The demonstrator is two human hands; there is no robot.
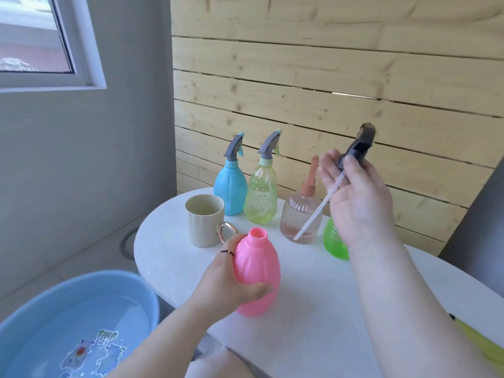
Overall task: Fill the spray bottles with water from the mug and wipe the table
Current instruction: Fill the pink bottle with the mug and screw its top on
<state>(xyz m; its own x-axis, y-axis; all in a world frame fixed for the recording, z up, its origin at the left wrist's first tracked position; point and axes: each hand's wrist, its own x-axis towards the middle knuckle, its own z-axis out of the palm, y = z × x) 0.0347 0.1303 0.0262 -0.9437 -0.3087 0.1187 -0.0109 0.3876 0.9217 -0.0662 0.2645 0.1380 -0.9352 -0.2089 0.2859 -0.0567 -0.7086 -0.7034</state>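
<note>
You're gripping the empty, probably light and slippery pink bottle (259, 268) round its belly with left fingers (227, 251) (right fingers (328, 162) pinching the spray head (357, 148)).

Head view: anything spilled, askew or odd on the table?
No spill shows. The pink plastic bottle, gripped by the left hand, has no top; the right hand holds a dark grey trigger head with white dip tube aloft.

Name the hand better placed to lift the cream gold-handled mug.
Left, probably: the left hand grips the pink plastic bottle beside the mug's gold handle; the right hand holds the dark spray head.
</note>
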